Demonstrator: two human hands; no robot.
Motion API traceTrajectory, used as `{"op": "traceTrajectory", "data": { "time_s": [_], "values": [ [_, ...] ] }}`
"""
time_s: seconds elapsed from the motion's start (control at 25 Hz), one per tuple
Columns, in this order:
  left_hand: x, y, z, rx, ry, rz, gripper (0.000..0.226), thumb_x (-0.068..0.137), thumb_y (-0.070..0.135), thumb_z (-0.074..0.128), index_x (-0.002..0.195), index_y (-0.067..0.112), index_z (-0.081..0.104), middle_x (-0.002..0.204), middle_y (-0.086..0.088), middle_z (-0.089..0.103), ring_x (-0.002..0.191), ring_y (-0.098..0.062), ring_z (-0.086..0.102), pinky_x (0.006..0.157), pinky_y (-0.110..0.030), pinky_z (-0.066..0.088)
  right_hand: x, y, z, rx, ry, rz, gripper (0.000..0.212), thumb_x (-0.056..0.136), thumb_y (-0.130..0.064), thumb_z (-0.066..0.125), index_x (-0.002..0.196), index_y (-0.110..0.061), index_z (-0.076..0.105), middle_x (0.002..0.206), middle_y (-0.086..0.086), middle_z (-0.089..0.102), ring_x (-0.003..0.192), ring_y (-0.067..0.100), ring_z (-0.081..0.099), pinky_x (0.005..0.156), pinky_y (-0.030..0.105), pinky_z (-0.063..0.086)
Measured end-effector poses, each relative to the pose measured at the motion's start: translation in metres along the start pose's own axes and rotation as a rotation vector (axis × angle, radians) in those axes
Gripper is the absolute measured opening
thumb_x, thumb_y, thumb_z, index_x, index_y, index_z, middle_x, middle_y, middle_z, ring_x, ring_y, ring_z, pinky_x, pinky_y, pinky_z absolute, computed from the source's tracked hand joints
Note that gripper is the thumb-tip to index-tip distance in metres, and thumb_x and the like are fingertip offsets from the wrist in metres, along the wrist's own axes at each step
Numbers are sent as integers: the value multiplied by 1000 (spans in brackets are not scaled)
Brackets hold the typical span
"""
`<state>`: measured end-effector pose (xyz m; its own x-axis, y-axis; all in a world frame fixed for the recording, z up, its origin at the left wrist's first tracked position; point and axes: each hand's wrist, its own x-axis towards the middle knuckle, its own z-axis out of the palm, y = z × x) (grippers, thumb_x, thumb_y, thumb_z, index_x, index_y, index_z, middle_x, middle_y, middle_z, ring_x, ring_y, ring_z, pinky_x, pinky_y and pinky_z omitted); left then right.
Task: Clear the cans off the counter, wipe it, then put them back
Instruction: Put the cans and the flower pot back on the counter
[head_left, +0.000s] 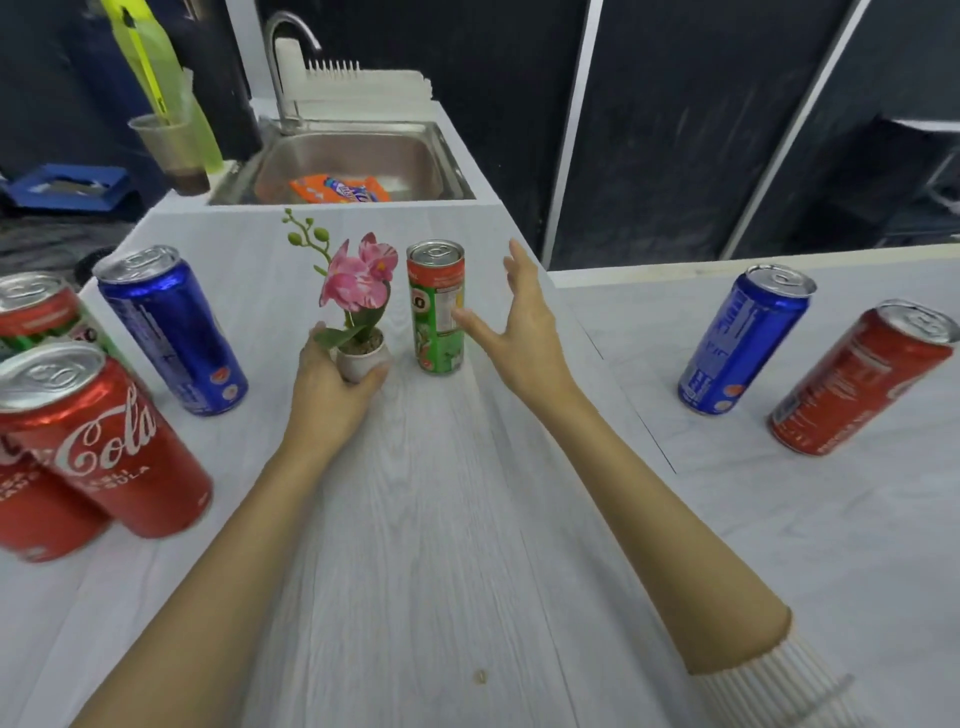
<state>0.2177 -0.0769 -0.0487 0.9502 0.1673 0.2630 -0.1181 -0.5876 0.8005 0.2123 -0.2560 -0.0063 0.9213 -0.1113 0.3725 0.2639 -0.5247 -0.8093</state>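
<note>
A green and red can (438, 306) stands upright in the middle of the white wood-grain counter (415, 519). My right hand (519, 332) is open just to its right, with the thumb close to the can's side. My left hand (332, 384) grips a small white pot holding a pink flower (358, 317), left of that can. On the left stand a blue can (171, 330), a red Coca-Cola can (98, 441), and more red cans partly cut off by the frame edge. On the right stand a blue can (745, 340) and a red can (862, 376).
A steel sink (353, 156) with a tap and an orange packet (340, 188) inside lies behind the counter. A plastic cup (171, 150) with a green bag stands at its left. A seam (628, 384) divides the counter from the right section. A small crumb (480, 676) lies near me.
</note>
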Motion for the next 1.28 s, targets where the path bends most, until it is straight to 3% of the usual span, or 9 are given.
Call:
{"op": "traceTrajectory", "data": {
  "time_s": [0.12,0.24,0.56,0.76,0.88,1.08,1.28],
  "values": [
    [-30,0,-5,83,-101,-79,76,83,30,63,141,4,23,149,-17,28,136,-29,27,107,-35,26,-31,14,-41,-39,63,64,82,85,-34,62,147,-21,9,155,2,21,141,17,25,107,25,23],
    [-60,13,-3,109,-185,-43,77,84,33,60,143,6,20,152,-17,20,141,-30,16,114,-43,18,-73,28,-85,-87,140,133,79,86,-33,61,146,-20,11,155,2,22,141,17,25,109,27,24],
    [-122,107,55,9,-386,218,79,86,38,57,146,12,12,157,-5,9,144,-19,5,114,-31,9,-161,47,-176,-172,359,235,76,86,-28,63,146,-18,17,153,3,26,137,17,30,99,20,24],
    [-143,151,93,-22,-475,305,80,85,40,56,146,19,9,157,0,8,144,-17,7,113,-32,15,-186,61,-212,-237,420,269,77,86,-28,63,145,-17,16,153,5,25,138,19,29,106,25,25],
    [-145,170,111,-38,-493,331,81,85,40,57,146,21,8,157,0,9,143,-18,10,111,-33,20,-183,68,-224,-245,433,297,80,85,-30,63,146,-18,14,155,5,23,140,20,27,110,33,27],
    [-121,198,145,-116,-466,356,85,81,38,62,146,20,10,156,-2,14,142,-20,16,108,-35,27,-156,84,-242,-253,431,290,86,82,-33,67,146,-21,12,155,5,21,140,20,27,108,33,28],
    [-85,219,189,-188,-424,300,93,77,36,68,146,19,8,154,-3,20,139,-22,25,105,-38,34,-111,97,-247,-163,394,253,90,77,-28,72,145,-20,14,152,3,26,136,16,31,97,23,27]
  ]
}}
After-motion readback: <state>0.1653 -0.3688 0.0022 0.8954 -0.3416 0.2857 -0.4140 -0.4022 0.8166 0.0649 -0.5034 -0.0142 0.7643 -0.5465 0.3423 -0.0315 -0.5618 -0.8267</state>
